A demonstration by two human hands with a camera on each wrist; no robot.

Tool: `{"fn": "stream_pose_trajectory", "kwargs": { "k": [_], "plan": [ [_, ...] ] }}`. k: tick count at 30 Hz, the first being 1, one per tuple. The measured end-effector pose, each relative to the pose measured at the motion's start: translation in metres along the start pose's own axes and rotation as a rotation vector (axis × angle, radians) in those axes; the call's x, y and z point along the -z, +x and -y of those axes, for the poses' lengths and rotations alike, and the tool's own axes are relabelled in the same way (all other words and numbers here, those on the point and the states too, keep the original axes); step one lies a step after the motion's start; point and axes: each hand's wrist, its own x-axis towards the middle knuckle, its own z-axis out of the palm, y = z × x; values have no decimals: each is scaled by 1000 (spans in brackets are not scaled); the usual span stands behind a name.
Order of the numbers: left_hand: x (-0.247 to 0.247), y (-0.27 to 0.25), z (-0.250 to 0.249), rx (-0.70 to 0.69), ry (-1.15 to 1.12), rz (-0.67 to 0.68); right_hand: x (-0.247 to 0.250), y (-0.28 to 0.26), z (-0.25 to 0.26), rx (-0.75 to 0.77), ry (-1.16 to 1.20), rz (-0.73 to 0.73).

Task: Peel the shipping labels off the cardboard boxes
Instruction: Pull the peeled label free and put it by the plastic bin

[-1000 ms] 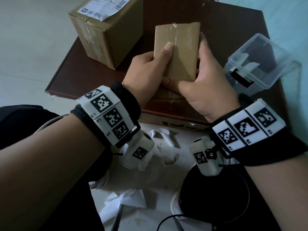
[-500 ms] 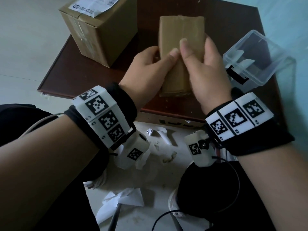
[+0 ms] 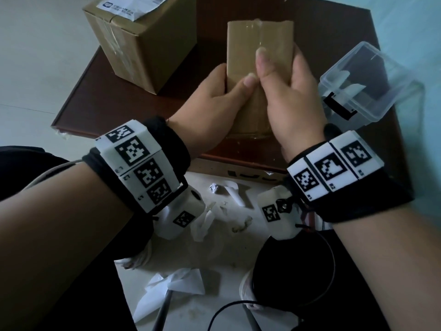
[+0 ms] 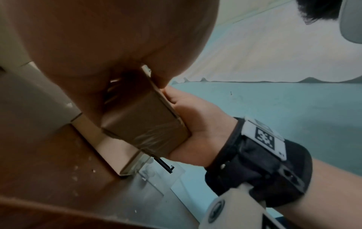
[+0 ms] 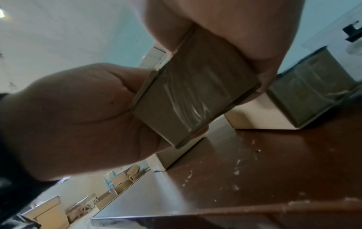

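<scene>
While both your left hand (image 3: 214, 101) and right hand (image 3: 293, 99) grasp the small box (image 3: 260, 41) above the table (image 3: 78, 101), its taped face offers no label edge — thumbs may slip. Squeezing harder risks crushing the cardboard.

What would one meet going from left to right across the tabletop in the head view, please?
Large cardboard box with a shipping label on top → left hand → small cardboard box gripped by both hands → right hand → clear plastic container.
</scene>
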Motion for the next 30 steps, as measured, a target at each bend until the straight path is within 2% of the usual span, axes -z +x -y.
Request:
{"fn": "stream_pose_trajectory", "kwargs": {
  "k": [2, 4, 7, 10, 12, 15, 18, 20, 23, 25, 28, 30],
  "plan": [
    [-1, -5, -1, 32, 61, -95, -2, 0, -1, -21, -21, 67],
    [0, -7, -4, 93, 144, -248, -6, 0, -5, -26, -35, 224],
    [5, -5, -11, 257, 135, -353, -10, -1, -7, -46, -49, 395],
    [8, 0, -12, 265, 133, -294, -11, -6, -4, -88, 20, 366],
    [8, 1, -7, 177, 83, -233, -10, -11, 0, -90, 63, 259],
    [2, 4, 0, 31, -110, -128, -7, -13, 9, -107, 18, 60],
    [-6, 3, 2, 4, -151, 14, 3, -8, 14, -154, 21, -35],
    [-8, 4, 5, 55, -151, -4, 6, -5, 15, -171, -20, 28],
    [-2, 3, -1, 239, -207, -171, -3, -8, 10, -137, -125, 245],
    [7, 5, -5, 318, -248, -231, -9, -9, 5, -117, -136, 358],
    [13, 1, -14, 324, -243, -253, -8, -9, 3, -61, -100, 436],
    [12, -3, -19, 315, -247, -222, -7, -11, 2, -57, -77, 410]
  ]
}}
